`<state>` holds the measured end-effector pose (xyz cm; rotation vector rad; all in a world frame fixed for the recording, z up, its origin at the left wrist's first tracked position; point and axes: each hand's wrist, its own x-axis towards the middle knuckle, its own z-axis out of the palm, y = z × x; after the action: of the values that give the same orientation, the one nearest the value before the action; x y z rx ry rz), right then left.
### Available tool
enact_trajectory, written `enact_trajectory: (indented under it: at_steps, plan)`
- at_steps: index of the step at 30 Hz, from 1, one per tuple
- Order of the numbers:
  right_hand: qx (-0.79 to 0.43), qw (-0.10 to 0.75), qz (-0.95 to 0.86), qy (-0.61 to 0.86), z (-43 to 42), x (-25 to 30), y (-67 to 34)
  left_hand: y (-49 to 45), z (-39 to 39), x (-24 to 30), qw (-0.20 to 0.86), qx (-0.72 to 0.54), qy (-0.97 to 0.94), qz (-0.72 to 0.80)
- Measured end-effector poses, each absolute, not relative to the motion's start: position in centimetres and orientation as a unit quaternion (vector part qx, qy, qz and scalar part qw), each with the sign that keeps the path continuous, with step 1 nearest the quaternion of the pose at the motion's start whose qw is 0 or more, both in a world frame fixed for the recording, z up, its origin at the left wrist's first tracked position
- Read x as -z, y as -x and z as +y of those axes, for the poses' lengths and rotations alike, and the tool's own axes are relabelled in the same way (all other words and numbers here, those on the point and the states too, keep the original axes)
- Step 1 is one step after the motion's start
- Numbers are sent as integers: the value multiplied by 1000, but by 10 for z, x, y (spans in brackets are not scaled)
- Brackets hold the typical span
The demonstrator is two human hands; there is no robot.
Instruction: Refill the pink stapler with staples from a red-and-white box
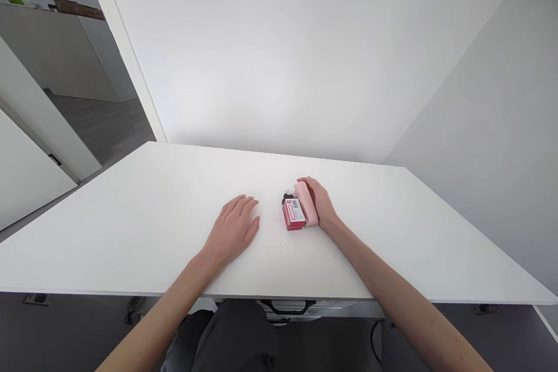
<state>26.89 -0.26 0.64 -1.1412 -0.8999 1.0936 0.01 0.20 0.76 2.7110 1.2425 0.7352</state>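
Observation:
My left hand (pixel 234 226) lies palm down on the white table (pixel 174 197), its fingers stretched out and nothing in them. To the right of it, my right hand (pixel 321 202) is closed around the outer side of a long pink case (pixel 307 204), which looks like a glasses case. Close against the case's left side sits a small stack of red and white boxes (pixel 293 215), the top one with a barcode label. Just behind the boxes a small black object (pixel 287 198) and something clear or silvery show in part; their kind cannot be made out.
A white wall (pixel 279 58) rises behind the table, and a grey wall stands at the right. Under the front edge is a drawer with a black handle (pixel 288 309). At the left, a doorway opens to a grey floor and a low cabinet (pixel 56 58).

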Motion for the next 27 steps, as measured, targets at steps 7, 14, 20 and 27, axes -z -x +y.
enact_trajectory:
  at_steps: [7, 14, 20, 27]
  plan:
    - [-438, 602, -415, 523, 0, -8, -270, -22, 7, -17, 158, -236, -882, 377]
    - [-412, 627, -396, 529, 9, -1, -275, -48, 14, -18, 214, -241, -873, 366]
    - [-420, 618, -398, 533, 8, -3, -274, -56, 14, -20, 232, -247, -869, 361]
    - [-414, 620, -395, 537, 7, -2, -274, -55, 12, -19, 244, -250, -868, 353]
